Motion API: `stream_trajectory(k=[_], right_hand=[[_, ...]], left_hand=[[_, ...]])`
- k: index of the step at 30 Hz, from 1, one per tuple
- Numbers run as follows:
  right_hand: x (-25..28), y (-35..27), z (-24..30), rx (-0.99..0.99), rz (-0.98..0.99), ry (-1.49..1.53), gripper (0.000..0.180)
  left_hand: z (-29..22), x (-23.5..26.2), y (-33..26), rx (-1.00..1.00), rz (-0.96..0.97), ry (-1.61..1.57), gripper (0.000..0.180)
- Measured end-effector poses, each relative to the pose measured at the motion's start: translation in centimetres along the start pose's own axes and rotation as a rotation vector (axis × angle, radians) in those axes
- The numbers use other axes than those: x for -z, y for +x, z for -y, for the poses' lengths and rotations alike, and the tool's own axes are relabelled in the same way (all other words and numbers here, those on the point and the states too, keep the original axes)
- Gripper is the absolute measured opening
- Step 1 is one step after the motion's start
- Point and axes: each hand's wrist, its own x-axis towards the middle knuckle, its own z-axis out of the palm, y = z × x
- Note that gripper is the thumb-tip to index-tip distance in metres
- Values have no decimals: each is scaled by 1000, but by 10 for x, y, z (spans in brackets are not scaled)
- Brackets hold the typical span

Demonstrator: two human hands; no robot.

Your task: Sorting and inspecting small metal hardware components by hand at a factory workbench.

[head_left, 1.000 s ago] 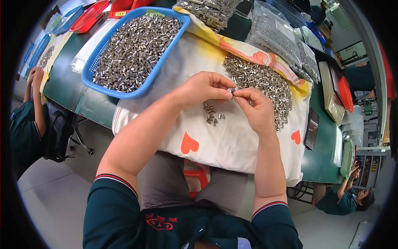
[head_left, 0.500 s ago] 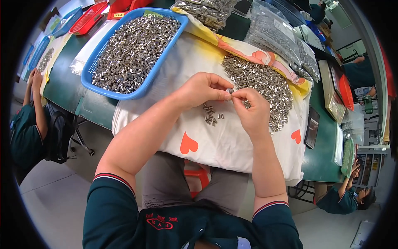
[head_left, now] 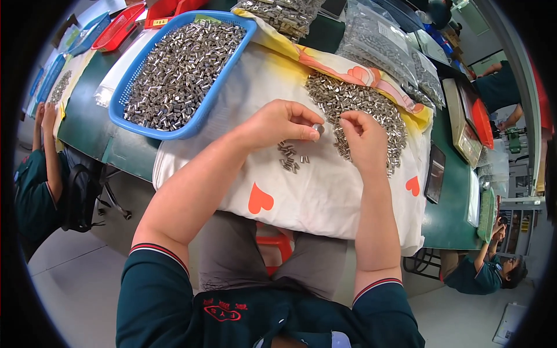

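Note:
My left hand point(head_left: 282, 124) is closed, pinching a small round grey metal piece point(head_left: 318, 129) between thumb and fingertips above the white cloth point(head_left: 325, 200). To its right, my right hand point(head_left: 366, 141) hovers at the near-left side of a spread pile of short silvery metal cylinders point(head_left: 380, 110). Its thumb and forefinger are pressed together; whatever they may pinch is too small or hidden to name. Below the left hand lies a small loose group of cylinders point(head_left: 288, 156), with a couple set slightly apart.
At the far left a blue basket point(head_left: 154, 133) is full of similar cylinders. Plastic bags of metal parts point(head_left: 377, 49) lie at the back. A dark phone point(head_left: 435, 174) rests on the green table point(head_left: 449, 223) to the right. Other people sit at both sides.
My right hand has moved right, away from the left hand and the round piece, and is now over the pile's near side. The left hand still pinches the piece.

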Motion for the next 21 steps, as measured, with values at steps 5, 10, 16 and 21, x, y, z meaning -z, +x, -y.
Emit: stream_trajectory(k=[5, 10, 16, 21], right_hand=[[-16, 3, -6, 287, -26, -337, 8], [-18, 1, -5, 263, 13, -465, 4], [-13, -3, 9, 63, 83, 11, 6], [-9, -8, 15, 51, 194, 301, 9]], left_hand=[[0, 0, 1, -17, 5, -30, 27], [-1, 1, 1, -7, 2, -18, 27], [-2, 1, 0, -16, -30, -30, 28], [0, 1, 0, -38, -54, -98, 28]])
